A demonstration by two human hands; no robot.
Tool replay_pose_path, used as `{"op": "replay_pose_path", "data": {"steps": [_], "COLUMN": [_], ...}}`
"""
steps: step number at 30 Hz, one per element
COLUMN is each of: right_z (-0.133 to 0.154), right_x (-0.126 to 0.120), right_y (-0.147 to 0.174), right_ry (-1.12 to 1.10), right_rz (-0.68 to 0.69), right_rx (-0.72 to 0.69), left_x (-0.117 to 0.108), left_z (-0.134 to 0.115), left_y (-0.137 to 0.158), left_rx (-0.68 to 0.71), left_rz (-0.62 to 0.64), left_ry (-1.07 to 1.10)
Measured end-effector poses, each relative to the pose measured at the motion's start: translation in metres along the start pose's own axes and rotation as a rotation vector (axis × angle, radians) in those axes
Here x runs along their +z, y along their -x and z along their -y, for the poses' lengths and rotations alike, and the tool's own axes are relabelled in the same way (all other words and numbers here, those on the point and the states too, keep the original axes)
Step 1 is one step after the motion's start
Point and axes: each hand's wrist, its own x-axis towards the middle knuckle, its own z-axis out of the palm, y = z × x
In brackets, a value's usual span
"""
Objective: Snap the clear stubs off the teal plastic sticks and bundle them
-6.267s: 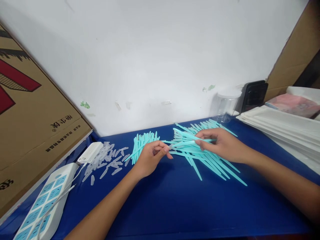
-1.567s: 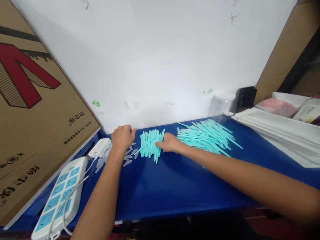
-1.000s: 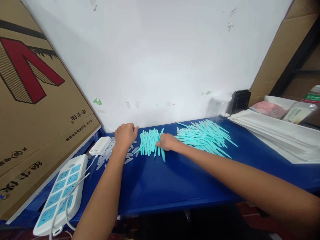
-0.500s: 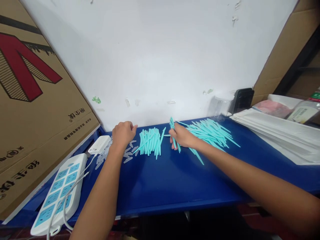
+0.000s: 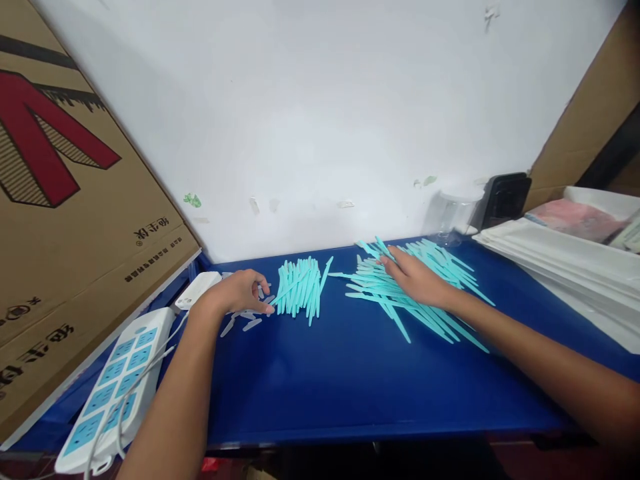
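Note:
My right hand [image 5: 414, 276] is closed round a few slim turquoise sticks [image 5: 376, 249], shaped like eyebrow razors, whose ends stick out past the fingers. Beneath and around it spreads a loose pile of the same sticks [image 5: 435, 320], lying at many angles. A smaller, neater bundle [image 5: 300, 287] lies in the middle near the wall, mostly side by side. My left hand [image 5: 245, 293] hovers just left of that bundle, fingers curled and thumb apart, with nothing visible in it. Under and beside it lie small translucent strips [image 5: 253, 324], partly hidden by the hand.
A white power strip [image 5: 107, 393] with cables and a white box-shaped device [image 5: 197, 289] stand left on the blue table [image 5: 320, 380]. A large cardboard box [image 5: 75, 200] borders the left. At right are a clear jar [image 5: 457, 217], a black object [image 5: 505, 200] and stacked white sheets [image 5: 560, 267].
My right hand has moved right, over the large pile, and its sticks now point to the upper left. My left hand has lowered over the translucent strips, with its thumb and fingers spread.

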Motion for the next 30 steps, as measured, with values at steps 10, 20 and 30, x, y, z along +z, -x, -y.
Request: {"op": "replay_pose_path", "data": {"steps": [10, 20, 30], "right_z": [-0.016, 0.002, 0.053], "right_x": [0.001, 0.002, 0.012], "right_y": [0.006, 0.012, 0.027], "right_ry": [0.047, -0.396, -1.080], "right_rz": [-0.037, -0.047, 0.174], "right_rx": [-0.104, 0.071, 0.219], "left_x": [0.011, 0.016, 0.081], "left_z": [-0.013, -0.038, -0.137], "left_y": [-0.005, -0.009, 0.003], "left_rx": [0.080, 0.272, 0.537], "left_rz": [0.099, -0.157, 0.209], "left_ry": [0.094, 0.483, 1.189]}}
